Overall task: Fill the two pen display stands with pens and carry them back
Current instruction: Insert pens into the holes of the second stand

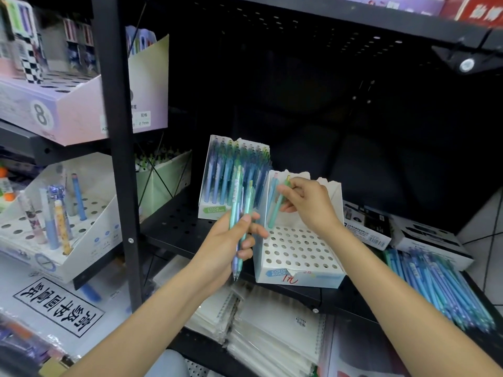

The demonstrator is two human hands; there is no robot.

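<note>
Two white pen display stands sit on the black shelf. The rear stand is packed with blue and green pens. The front stand shows many bare holes, with one pen in its back left corner. My right hand pinches a green pen whose tip is at a back-row hole of the front stand. My left hand grips a small bunch of pens upright, just left of the front stand. A pile of loose blue and green pens lies on the shelf at the right.
A black upright post stands left of my hands. Beyond it are other pen stands and a pink box. Dark boxes lie behind the loose pens. Wrapped notebooks are stacked on the shelf below.
</note>
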